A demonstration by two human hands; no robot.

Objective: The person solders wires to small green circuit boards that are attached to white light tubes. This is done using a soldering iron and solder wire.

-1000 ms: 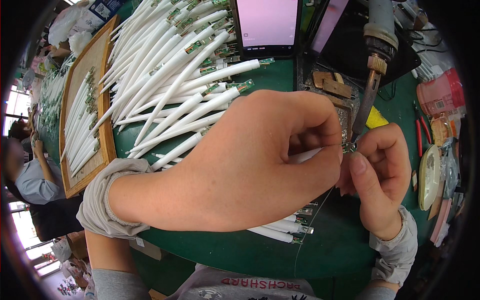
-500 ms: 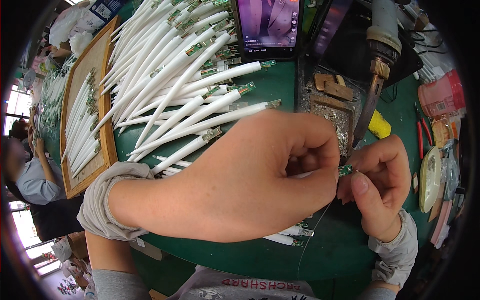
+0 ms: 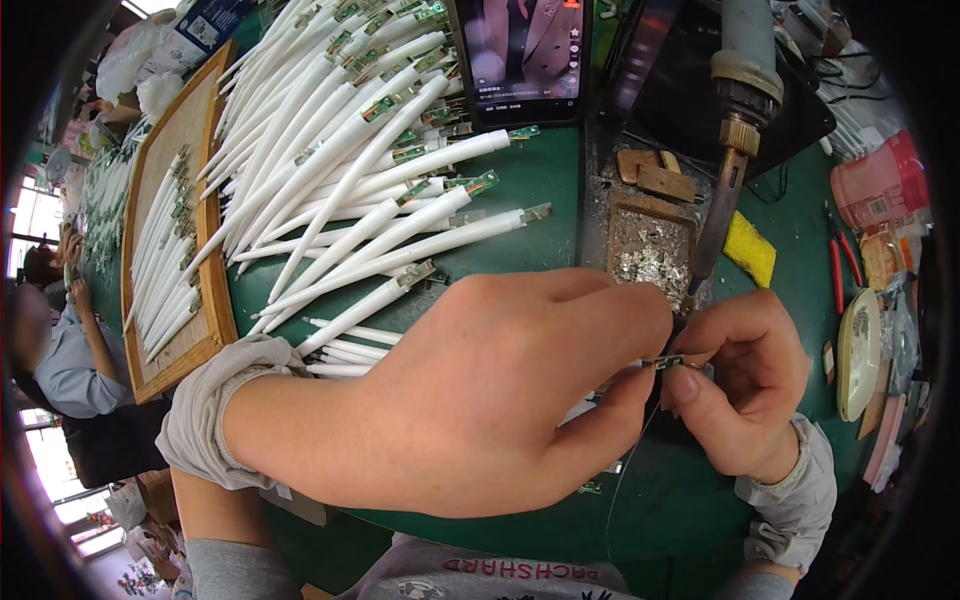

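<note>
- Small green board (image 3: 664,362) lies between the hands, long axis roughly left to right, at the end of a white stick (image 3: 629,368);
- Left hand (image 3: 490,395): fingers closed on the stick, board jutting rightward;
- Right hand (image 3: 745,385): fingers nearly together at the board's right end; cannot tell whether they grip;
- Soldering iron (image 3: 722,195): tip beyond, apart.

Bare left hand (image 3: 500,395) and right hand (image 3: 750,400). Left cuff (image 3: 196,425): pale beige-grey cloth, rolled in thick, loose, overlapping folds. Right cuff (image 3: 800,490): similar cloth, crumpled. Lower-left sleeve (image 3: 235,568): plain grey. Top (image 3: 400,560): grey, with dark red lettering (image 3: 535,567) near printed motifs (image 3: 418,588).
</note>
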